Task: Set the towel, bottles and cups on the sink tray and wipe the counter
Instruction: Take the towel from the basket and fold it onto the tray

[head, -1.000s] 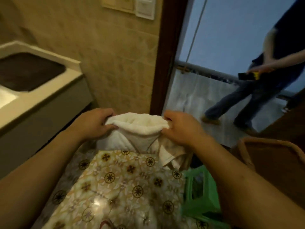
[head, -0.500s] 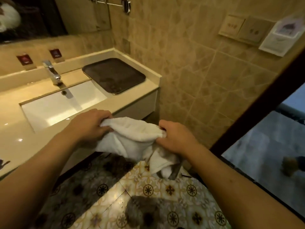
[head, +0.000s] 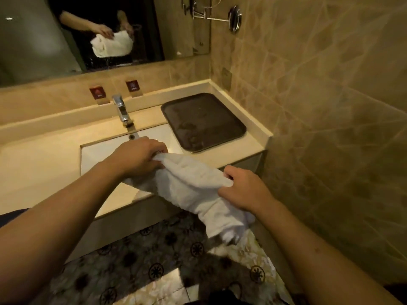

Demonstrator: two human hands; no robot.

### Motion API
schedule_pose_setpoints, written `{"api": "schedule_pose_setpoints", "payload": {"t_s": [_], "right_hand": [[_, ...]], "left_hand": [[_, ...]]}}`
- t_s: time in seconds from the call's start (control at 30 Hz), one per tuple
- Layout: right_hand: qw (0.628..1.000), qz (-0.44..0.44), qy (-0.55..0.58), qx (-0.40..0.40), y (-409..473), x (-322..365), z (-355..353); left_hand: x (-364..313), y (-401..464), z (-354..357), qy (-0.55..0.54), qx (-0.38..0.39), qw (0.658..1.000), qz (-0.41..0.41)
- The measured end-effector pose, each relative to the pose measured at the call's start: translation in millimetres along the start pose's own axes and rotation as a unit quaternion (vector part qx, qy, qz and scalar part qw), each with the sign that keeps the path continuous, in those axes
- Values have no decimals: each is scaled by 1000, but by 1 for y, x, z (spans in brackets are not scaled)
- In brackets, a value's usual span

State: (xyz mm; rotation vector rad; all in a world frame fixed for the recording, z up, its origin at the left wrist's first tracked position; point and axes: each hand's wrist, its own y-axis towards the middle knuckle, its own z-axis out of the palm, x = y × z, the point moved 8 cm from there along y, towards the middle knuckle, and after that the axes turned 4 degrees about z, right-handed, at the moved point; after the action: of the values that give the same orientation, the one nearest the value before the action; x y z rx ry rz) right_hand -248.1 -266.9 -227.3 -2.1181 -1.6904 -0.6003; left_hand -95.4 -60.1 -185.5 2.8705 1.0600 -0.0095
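Observation:
A white towel [head: 193, 190] is bunched between both my hands, held over the front edge of the counter [head: 229, 157]. My left hand [head: 136, 158] grips its upper left end above the basin. My right hand [head: 244, 192] grips its right side, and the loose end hangs down toward the floor. The dark brown tray [head: 204, 122] lies flat on the counter at the right of the sink, just beyond the towel, with nothing on it. No bottles or cups are in view.
A white basin [head: 105, 153] is sunk into the cream counter, with a chrome tap [head: 120, 110] behind it. A mirror [head: 88, 29] covers the back wall. A tiled wall [head: 330, 106] closes the right side. Patterned floor tiles [head: 167, 267] lie below.
My view has swung left from the doorway to the sink. Both hands have carried the towel up to the counter's front edge, close to the tray.

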Motion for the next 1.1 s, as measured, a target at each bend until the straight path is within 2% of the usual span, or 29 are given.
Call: {"api": "schedule_pose_setpoints", "payload": {"t_s": [0.23, 0.4, 0.6, 0.9, 1.1], "right_hand": [[997, 16, 67, 25, 91, -61, -28], [990, 55, 123, 41, 137, -86, -29], [983, 97, 146, 59, 187, -111, -29], [961, 200, 182, 52, 280, -155, -47], [926, 274, 252, 57, 355, -180, -29]], "left_hand": [[-8, 103, -13, 71, -12, 997, 9], [-2, 170, -6, 125, 33, 992, 0], [13, 249, 15, 129, 39, 991, 10], [40, 392, 52, 102, 20, 989, 101], [62, 488, 78, 81, 9, 983, 164]]}}
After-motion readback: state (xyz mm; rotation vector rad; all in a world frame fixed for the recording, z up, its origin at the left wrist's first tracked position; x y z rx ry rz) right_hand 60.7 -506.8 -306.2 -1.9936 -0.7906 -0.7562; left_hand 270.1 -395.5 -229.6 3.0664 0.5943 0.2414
